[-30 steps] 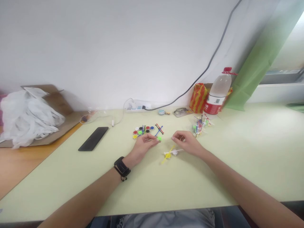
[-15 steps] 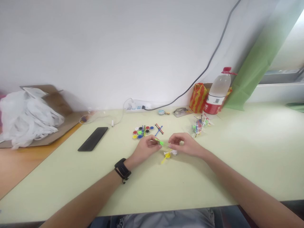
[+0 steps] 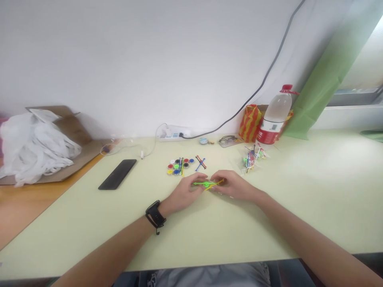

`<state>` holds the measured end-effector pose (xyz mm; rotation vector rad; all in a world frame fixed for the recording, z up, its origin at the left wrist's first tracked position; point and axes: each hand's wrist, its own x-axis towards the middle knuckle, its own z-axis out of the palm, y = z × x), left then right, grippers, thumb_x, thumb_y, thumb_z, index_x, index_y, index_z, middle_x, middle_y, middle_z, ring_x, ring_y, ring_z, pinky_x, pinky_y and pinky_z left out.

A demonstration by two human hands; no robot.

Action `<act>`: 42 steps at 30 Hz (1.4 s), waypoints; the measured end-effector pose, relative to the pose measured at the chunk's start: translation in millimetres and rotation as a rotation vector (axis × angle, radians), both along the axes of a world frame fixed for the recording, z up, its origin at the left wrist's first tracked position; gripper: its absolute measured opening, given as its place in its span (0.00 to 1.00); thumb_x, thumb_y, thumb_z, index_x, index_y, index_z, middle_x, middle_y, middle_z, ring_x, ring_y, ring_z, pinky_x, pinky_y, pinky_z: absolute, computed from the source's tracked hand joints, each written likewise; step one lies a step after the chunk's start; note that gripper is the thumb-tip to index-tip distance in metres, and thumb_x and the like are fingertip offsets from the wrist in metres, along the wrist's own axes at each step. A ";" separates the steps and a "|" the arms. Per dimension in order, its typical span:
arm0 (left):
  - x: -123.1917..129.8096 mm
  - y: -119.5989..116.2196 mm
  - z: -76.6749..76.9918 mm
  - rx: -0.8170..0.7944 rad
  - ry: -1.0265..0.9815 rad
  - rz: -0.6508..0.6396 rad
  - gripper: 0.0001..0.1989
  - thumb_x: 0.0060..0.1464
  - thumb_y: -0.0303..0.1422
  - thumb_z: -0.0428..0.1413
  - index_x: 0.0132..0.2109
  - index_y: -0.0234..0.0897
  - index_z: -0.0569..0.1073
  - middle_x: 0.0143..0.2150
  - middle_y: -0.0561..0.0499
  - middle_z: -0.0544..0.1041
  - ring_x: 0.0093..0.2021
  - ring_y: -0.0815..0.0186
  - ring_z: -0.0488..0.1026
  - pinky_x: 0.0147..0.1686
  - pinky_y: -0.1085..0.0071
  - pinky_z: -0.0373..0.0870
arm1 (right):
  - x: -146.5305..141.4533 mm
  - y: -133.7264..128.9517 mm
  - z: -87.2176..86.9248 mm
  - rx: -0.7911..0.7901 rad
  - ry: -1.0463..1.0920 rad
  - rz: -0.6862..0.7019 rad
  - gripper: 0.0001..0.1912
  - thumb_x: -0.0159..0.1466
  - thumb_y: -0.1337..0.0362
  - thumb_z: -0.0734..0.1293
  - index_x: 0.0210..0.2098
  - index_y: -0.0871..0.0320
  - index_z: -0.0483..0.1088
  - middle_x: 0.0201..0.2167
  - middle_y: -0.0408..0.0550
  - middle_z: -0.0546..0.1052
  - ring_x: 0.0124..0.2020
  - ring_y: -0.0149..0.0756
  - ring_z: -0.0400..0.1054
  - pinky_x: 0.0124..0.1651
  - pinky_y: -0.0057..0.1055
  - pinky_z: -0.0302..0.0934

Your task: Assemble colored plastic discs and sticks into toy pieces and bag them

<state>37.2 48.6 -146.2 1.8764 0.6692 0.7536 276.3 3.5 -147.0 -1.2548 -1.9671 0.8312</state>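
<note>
My left hand [image 3: 185,191] is closed, its thumb and fingers pinching a bright green plastic arrow spinner [image 3: 206,183]. Fingers of my right hand [image 3: 237,185] are closed round a yellow arrow spinner [image 3: 220,183], which meets the green one between my hands. Where the two pieces touch is too small to make out. Under the right fingertips a little white and clear plastic shows, mostly hidden. Just beyond my hands lie round coloured discs [image 3: 176,166] in red, blue, black, white, green and yellow, with thin arrows [image 3: 181,165] on top. Crossed blue and red-black arrows [image 3: 200,163] lie beside them.
A bag of coloured parts [image 3: 250,159] lies at the right, before a large bottle [image 3: 273,115] and a striped bag [image 3: 250,122]. To the left are a black phone [image 3: 117,174] and white plastic bags [image 3: 38,139]. A power strip [image 3: 173,134] stands against the wall.
My right hand has taken up the yellow spinner from the table and brought it against the green one. Both hands have come closer together.
</note>
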 end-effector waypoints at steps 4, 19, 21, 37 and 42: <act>-1.2 -2.6 1.5 0.123 0.063 0.019 0.22 0.55 0.37 0.67 0.56 0.44 0.79 0.55 0.44 0.80 0.55 0.53 0.76 0.57 0.60 0.72 | 1.0 -1.4 2.7 0.025 -0.063 -0.025 0.09 0.67 0.57 0.69 0.43 0.55 0.77 0.38 0.48 0.80 0.37 0.39 0.74 0.41 0.34 0.67; 0.7 2.7 -2.4 0.194 0.077 0.038 0.13 0.61 0.34 0.60 0.51 0.47 0.83 0.50 0.48 0.83 0.50 0.54 0.77 0.54 0.61 0.71 | 17.6 3.3 11.5 -0.013 -0.069 0.017 0.11 0.64 0.63 0.69 0.46 0.52 0.78 0.41 0.48 0.80 0.41 0.39 0.74 0.43 0.35 0.69; 1.3 4.4 -2.9 0.192 0.080 0.038 0.12 0.62 0.34 0.60 0.50 0.46 0.83 0.48 0.48 0.84 0.48 0.55 0.79 0.52 0.62 0.73 | 16.7 2.1 12.6 -0.005 -0.068 0.021 0.10 0.64 0.63 0.69 0.45 0.51 0.78 0.42 0.47 0.80 0.42 0.39 0.74 0.44 0.35 0.69; 2.1 4.0 -1.1 0.147 0.028 0.012 0.11 0.62 0.35 0.60 0.51 0.41 0.81 0.50 0.46 0.82 0.50 0.56 0.79 0.55 0.61 0.75 | -0.9 1.9 -5.6 0.182 -0.095 -0.011 0.06 0.70 0.64 0.64 0.43 0.54 0.74 0.41 0.48 0.78 0.40 0.38 0.72 0.41 0.33 0.65; -7.5 17.0 -4.9 0.384 0.173 0.248 0.16 0.62 0.35 0.59 0.56 0.44 0.76 0.57 0.47 0.79 0.55 0.55 0.75 0.57 0.56 0.73 | 8.1 8.1 -11.8 0.282 -0.204 -0.062 0.06 0.71 0.66 0.63 0.44 0.54 0.72 0.41 0.49 0.77 0.40 0.39 0.72 0.44 0.34 0.63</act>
